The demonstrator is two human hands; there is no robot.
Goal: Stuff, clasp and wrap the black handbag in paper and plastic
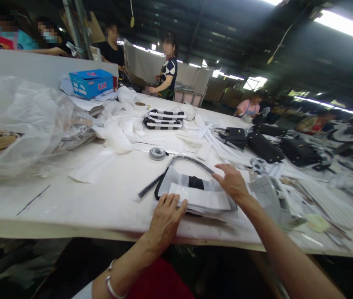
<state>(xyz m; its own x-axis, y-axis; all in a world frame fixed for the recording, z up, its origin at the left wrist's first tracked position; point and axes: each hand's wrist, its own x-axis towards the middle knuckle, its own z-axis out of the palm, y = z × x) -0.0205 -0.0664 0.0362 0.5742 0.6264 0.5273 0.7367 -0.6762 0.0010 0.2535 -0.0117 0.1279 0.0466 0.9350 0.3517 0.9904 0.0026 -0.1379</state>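
Observation:
A black handbag (196,182) lies on the table before me, partly covered by white sheets of paper (201,197) and tissue. Its dark strap (185,158), in a clear plastic wrap, arches over the far side, and a loose end stretches out to the left. My left hand (167,214) rests with extended fingers on the paper at the near edge. At the bag's right side is my right hand (232,182), thumb and fingers apart, the tips close to the strap; whether they touch it I cannot tell.
A grey tape roll (157,153) lies beyond the bag. Striped wrapped bags (165,119) stand further back. Crumpled plastic (23,120) and a blue box (91,83) are at left. Black bags (265,146) and a grey piece (268,195) lie right. Several people work around.

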